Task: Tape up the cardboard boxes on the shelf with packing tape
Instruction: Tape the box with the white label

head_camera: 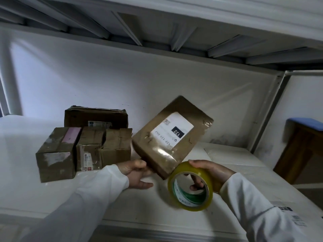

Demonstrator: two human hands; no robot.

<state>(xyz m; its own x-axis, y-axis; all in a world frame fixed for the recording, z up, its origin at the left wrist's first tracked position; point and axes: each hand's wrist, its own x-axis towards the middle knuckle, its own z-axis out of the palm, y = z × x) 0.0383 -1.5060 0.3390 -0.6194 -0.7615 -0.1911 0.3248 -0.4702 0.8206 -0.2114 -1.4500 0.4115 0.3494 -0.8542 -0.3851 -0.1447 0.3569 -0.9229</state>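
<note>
Item: flat labelled carton [172, 135], which I tilted up by its near corner with my left hand [138, 173] gripping, to present a seam; my right hand [208, 173] held the yellow packing-tape roll [191, 186] ready.

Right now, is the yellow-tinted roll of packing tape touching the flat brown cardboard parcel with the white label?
Cannot tell. In the head view the tape roll overlaps the tilted parcel's lower corner, so neither contact nor gap shows plainly.

I'm in a storeroom for parcels: white metal shelving [174, 198] with a ribbed deck overhead [157, 32], labelled, taped cardboard boxes [83, 145] stacked against the wall.
</note>
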